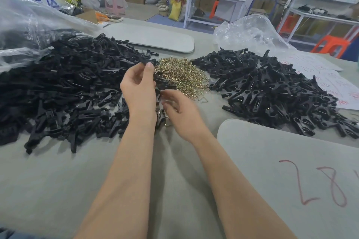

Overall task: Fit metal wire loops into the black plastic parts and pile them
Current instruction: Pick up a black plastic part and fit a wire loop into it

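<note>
A heap of brass-coloured wire loops [180,75] lies in the middle of the grey table [77,180]. A big pile of black plastic parts [64,87] spreads on the left, and a second black pile [272,91] lies on the right. My left hand [139,85] is raised in front of the wire heap and pinches a black plastic part [147,61] between thumb and fingers. My right hand [180,112] hovers just below it with fingers loosely curled. It is blurred, so whether it holds a wire is unclear. A few black parts with wire [164,117] lie under it.
A clear plastic bag [29,23] holds more black parts at the far left. Another clear bag [250,31] sits behind the right pile. Grey boards lie at the back [155,39] and near right [291,170]. White paper sheets [334,83] lie at the right edge.
</note>
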A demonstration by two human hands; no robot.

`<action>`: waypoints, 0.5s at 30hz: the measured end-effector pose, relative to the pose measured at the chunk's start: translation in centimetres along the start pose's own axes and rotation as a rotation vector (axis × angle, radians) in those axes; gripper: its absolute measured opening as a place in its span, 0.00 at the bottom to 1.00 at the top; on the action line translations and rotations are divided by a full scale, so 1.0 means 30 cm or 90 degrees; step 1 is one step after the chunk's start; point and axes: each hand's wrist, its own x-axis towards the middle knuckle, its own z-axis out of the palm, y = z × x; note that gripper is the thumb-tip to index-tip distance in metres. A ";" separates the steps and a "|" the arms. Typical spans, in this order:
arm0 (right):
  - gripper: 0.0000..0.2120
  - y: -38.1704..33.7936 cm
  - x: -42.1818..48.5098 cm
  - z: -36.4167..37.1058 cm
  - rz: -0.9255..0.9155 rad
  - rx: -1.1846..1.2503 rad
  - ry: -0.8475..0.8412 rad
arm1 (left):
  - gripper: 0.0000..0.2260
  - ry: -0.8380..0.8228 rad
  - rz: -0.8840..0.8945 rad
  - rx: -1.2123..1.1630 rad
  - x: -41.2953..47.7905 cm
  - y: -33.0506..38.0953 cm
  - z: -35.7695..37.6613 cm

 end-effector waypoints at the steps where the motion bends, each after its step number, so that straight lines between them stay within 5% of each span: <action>1: 0.16 0.001 -0.005 -0.002 -0.020 -0.089 0.006 | 0.03 -0.001 -0.002 0.004 -0.001 -0.003 0.000; 7: 0.10 0.001 -0.025 0.010 -0.012 -0.442 -0.079 | 0.01 -0.022 -0.037 0.040 -0.007 -0.020 0.006; 15: 0.11 -0.004 -0.018 -0.016 0.064 -0.251 -0.008 | 0.03 -0.101 -0.071 0.098 -0.019 -0.041 0.014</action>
